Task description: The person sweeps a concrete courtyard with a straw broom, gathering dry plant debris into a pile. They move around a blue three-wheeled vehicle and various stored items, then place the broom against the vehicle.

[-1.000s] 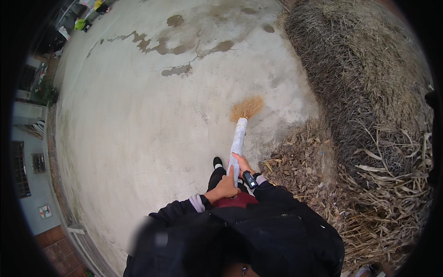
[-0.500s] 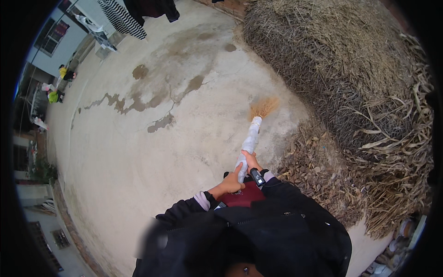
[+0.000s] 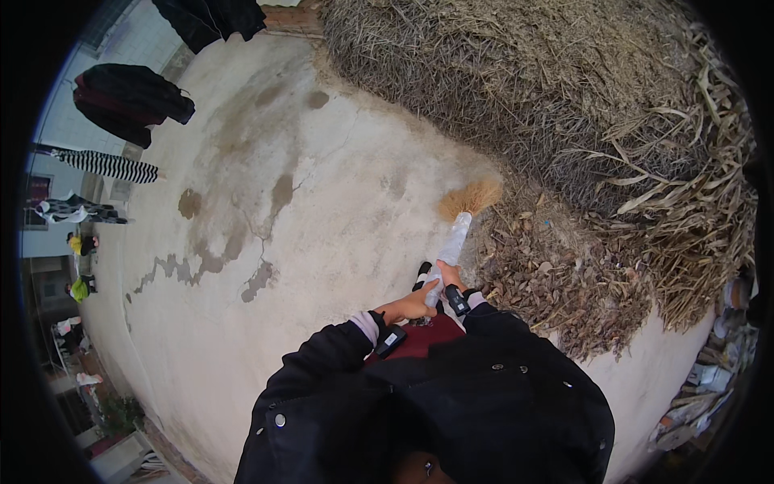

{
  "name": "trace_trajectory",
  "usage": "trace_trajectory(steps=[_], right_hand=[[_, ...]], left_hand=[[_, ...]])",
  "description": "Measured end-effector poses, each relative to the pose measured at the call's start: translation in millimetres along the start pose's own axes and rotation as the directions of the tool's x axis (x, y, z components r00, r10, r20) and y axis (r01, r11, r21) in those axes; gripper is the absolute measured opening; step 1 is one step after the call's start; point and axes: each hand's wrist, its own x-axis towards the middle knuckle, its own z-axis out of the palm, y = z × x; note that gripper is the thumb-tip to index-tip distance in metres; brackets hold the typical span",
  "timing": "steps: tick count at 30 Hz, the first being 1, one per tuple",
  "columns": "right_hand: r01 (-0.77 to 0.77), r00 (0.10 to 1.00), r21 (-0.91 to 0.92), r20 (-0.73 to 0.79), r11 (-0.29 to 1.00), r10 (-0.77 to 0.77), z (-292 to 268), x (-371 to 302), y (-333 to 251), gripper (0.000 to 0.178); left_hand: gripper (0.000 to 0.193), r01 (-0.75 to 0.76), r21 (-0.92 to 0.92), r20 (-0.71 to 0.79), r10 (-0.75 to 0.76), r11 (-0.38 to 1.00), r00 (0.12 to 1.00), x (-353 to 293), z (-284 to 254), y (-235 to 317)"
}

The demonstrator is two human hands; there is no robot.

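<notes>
Both my hands grip the broom [image 3: 456,235], a short one with a white-wrapped handle and fanned tan bristles. My right hand [image 3: 449,275] is closed round the handle farther up toward the bristles. Nearer my body, my left hand [image 3: 414,305] wraps the lower end, and its fingers are partly hidden. The bristles rest on or just over the concrete ground [image 3: 355,210], beside the edge of a pile of dry leaves [image 3: 556,282]. Small black devices sit on both my wrists.
A large straw heap [image 3: 516,81] rises at the far right, with dry corn stalks [image 3: 693,234] along its side. Clothes, including a dark jacket [image 3: 129,101], hang at the far left. Two people [image 3: 79,289] are small at the left edge. Mixed debris [image 3: 701,395] lies at lower right.
My view has turned to the right, so the hanging clothes and wet patches sit farther left. The broom's bristles have come to the leaf pile's edge and spread wider. Both hands keep their grip.
</notes>
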Motion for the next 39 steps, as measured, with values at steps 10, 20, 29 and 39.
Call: trace_trajectory(steps=[10,20,29,39], right_hand=[[0.155,0.982,0.21,0.072,0.965,-0.173,41,-79,-100,0.078],[0.334,0.93,0.515,-0.316,0.79,-0.187,19,-125,-116,0.084],[0.613,0.788,0.778,-0.614,0.137,-0.043,-46,-185,-18,0.035],[0.463,0.483,0.875,-0.382,0.141,0.788,-108,-190,199,0.07]], left_hand=[[0.091,-0.014,0.166,0.141,-0.01,0.986,0.99,-30,-65,123],[0.092,-0.117,0.315,0.615,-0.108,0.942,0.781,-5,-109,169],[0.088,-0.316,0.436,0.848,-0.266,0.843,0.459,-12,-21,171],[0.081,-0.042,0.773,0.634,-0.772,0.633,0.034,-23,145,77]])
